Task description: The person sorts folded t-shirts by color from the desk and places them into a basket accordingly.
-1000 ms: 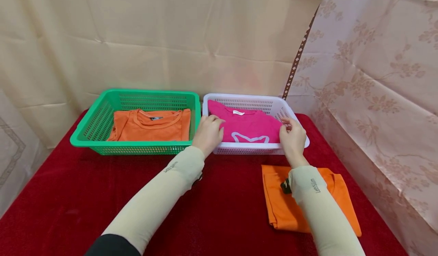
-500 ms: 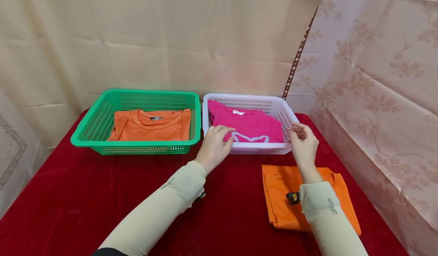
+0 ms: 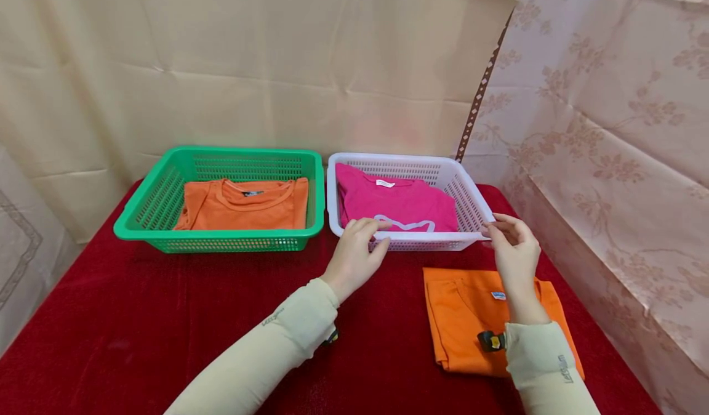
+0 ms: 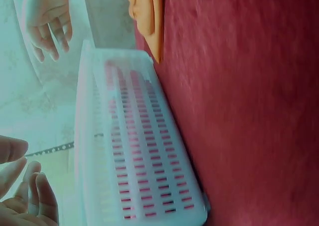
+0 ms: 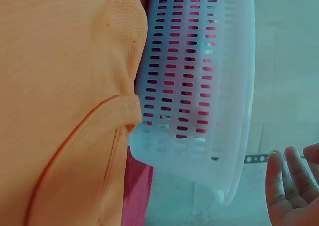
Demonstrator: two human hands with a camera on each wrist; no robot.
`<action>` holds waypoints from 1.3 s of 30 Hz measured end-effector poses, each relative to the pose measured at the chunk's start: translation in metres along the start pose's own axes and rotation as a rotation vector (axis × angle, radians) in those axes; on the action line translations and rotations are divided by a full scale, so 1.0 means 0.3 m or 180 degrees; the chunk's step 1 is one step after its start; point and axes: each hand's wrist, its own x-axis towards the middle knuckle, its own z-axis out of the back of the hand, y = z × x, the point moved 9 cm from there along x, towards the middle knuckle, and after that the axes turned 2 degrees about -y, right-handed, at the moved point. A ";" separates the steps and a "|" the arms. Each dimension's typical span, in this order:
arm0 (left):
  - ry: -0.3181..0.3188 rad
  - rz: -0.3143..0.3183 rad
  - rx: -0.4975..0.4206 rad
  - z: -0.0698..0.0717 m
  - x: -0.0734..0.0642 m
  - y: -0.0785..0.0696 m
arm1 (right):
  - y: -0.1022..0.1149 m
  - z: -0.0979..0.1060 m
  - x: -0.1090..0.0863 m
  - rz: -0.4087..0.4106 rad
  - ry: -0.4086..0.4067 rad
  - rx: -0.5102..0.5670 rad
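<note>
A pink shirt with a pale printed outline and a white neck label lies folded inside the white basket. My left hand hovers at the basket's front rim, fingers relaxed and holding nothing. Near the front right corner is my right hand, its fingertips overlapping the rim in the head view. From the right wrist view, that hand is apart from the basket wall, fingers loosely bent around nothing. Beneath the right forearm, a folded orange shirt lies on the red cloth.
To the left stands a green basket holding a folded orange shirt with a dark neck label. A red cloth covers the table. Beige curtain hangs behind, and patterned fabric borders the right side.
Both hands have let go of the pink shirt and drawn back toward the person. The right hand has also moved rightward. The pink shirt stays in the white basket.
</note>
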 end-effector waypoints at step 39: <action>0.0964 0.1154 -0.1327 -0.288 -0.252 -0.024 | -0.130 0.331 -0.091 -0.1011 -0.0163 0.0485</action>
